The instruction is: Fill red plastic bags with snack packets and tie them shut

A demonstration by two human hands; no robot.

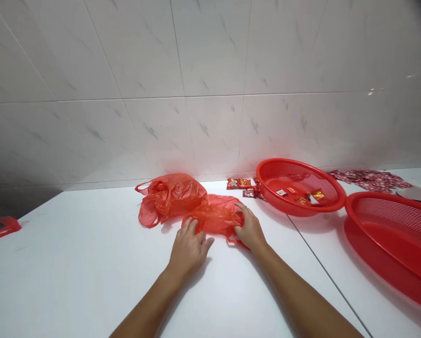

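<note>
White tiles with grey marbling form the wall across the upper half of the frame. Below it spreads one white table, a dark seam running from right of centre to the bottom edge.

Two red plastic baskets stand at the right. The larger-looking basket is cut off by the frame's right edge; the other basket, nearer the middle, meets it or nearly so at the rim.

Two thin red bags, as far as the crumpled plastic lets me count, lie at the centre: a bulkier left bag with loop handles, and a flatter right bag touching it. Two bare hands, apart from each other, are at the right bag. The left hand has its fingers on the near edge, thumb spread away; the right hand covers the right end with bent fingers, and whether it grips I cannot tell.

Dark red-and-white pieces, too crowded to count, lie at the right by the wall. One scrap of red plastic shows at the left edge.

Smallest are the packets: roughly five inside the middle basket, and at least three beside it, others partly hidden by its rim. Their printing is too small to read.
</note>
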